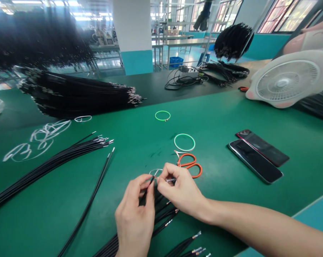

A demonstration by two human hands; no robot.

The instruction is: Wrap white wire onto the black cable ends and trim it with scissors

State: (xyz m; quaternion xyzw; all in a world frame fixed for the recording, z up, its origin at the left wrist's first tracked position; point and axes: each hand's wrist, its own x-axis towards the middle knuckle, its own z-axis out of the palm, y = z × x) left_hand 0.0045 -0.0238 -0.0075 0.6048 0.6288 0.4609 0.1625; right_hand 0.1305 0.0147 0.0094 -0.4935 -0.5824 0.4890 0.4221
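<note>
My left hand (136, 214) is closed in a pinch on the end of a thin black wire (150, 181) just above the green mat (220, 117). My right hand (179, 189) is closed beside it, pinching a small pale ring or tie (155, 172) at the wire's tip. The fingertips of both hands nearly touch. Under my hands lies a bundle of black wires (161, 214) with stripped ends. Orange-handled scissors (189, 165) lie just beyond my right hand.
Loose black wires (56, 159) fan across the left. A thick stack of black cables (78, 94) lies behind. Green rings (184, 142) (162, 115), two phones (258, 155), a white fan (287, 80) and clear ties (40, 137) also sit on the mat.
</note>
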